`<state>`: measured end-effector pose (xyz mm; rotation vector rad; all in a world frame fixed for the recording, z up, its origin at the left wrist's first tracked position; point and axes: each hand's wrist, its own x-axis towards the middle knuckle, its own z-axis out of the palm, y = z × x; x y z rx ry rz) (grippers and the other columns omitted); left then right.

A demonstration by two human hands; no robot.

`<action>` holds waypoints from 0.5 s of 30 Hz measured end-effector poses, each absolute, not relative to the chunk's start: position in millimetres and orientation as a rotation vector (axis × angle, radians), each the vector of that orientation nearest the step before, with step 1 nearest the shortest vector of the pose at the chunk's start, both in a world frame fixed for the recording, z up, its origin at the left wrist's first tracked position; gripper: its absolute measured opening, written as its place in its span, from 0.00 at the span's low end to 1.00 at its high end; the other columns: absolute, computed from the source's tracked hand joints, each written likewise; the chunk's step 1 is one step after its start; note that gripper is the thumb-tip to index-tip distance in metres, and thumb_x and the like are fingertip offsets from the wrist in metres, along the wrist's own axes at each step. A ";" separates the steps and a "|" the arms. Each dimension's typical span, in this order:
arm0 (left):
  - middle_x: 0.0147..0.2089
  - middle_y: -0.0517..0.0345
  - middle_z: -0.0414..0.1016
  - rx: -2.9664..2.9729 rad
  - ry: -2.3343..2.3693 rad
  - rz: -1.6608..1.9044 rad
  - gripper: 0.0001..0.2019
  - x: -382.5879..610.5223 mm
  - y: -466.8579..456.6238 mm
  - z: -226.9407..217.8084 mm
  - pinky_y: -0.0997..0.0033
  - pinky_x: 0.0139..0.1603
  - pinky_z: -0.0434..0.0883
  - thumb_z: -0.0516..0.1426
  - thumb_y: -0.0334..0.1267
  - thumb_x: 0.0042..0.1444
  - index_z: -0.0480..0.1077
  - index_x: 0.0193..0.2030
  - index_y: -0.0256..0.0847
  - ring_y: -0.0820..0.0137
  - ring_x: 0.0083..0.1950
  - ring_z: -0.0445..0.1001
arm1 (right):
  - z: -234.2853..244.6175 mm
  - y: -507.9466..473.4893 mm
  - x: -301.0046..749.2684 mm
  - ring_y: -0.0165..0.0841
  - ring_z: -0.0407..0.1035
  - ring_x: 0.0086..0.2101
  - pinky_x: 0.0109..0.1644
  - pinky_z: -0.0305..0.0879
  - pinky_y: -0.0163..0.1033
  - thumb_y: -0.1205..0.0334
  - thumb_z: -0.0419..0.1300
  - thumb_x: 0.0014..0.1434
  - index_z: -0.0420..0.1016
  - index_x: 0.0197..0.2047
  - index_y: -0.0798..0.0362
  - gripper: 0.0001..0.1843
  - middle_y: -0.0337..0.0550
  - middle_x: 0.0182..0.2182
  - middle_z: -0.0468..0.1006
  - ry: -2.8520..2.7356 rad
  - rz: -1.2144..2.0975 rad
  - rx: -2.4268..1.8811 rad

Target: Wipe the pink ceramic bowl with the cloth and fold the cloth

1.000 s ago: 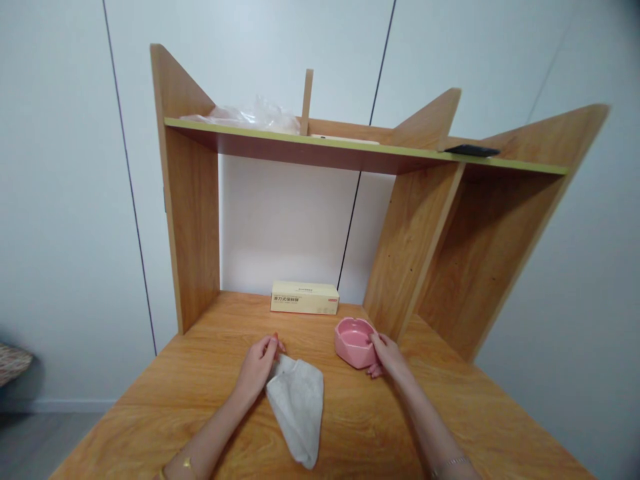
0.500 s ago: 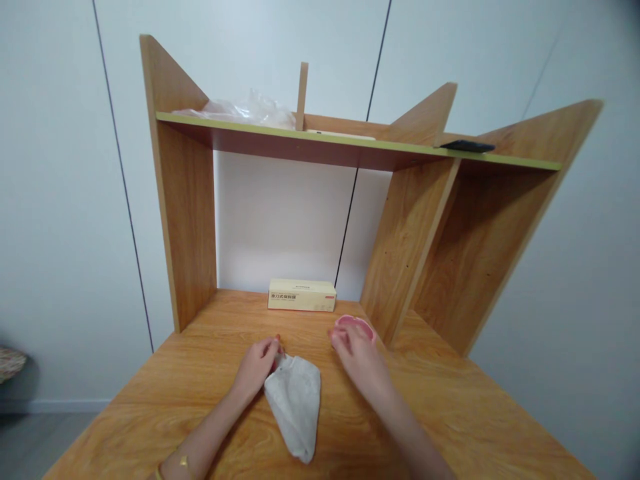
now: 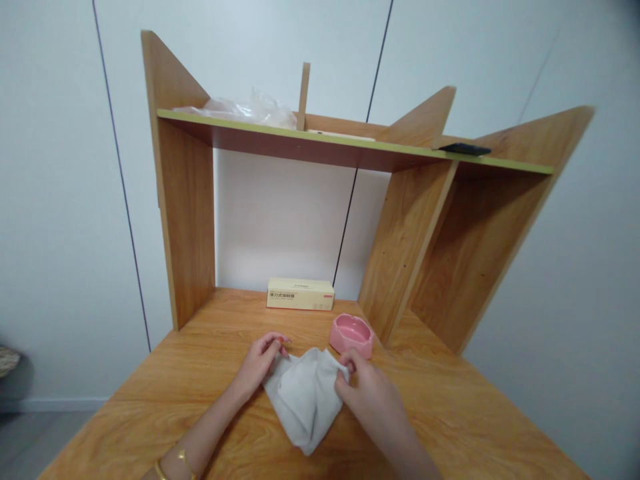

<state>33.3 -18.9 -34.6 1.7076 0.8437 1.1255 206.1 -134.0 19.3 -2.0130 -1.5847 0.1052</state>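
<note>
A light grey cloth [image 3: 307, 397] hangs spread between my two hands, just above the wooden desk, with folds running down to a point. My left hand [image 3: 264, 360] pinches its upper left corner between thumb and fingers. At the upper right corner, my right hand [image 3: 367, 387] is closed on the cloth's edge. A pink faceted bowl [image 3: 351, 335], like an ashtray, stands right behind my right hand. Its inside looks plain pink.
A cream box [image 3: 300, 295] with printed characters lies at the back of the desk [image 3: 165, 400]. Above is a wooden shelf [image 3: 280, 143] bearing a clear plastic bag [image 3: 245, 110] and a dark flat object [image 3: 465, 149]. Upright panels [image 3: 187, 233] flank the desk's rear.
My right hand has come down and toward me from in front of the pink bowl and taken the cloth's right corner. The cloth has spread wider; the bowl now shows more fully.
</note>
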 end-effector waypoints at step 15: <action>0.29 0.57 0.70 2.421 0.856 0.837 0.11 38.3 -46.6 -19.9 0.68 0.40 0.58 0.47 0.36 0.52 0.71 0.29 0.42 0.66 0.36 0.63 | -38.0 -181.1 287.5 0.36 0.65 0.42 0.47 0.58 0.39 0.62 0.48 0.47 0.65 0.38 0.51 0.13 0.46 0.38 0.71 -1.410 0.026 -1.963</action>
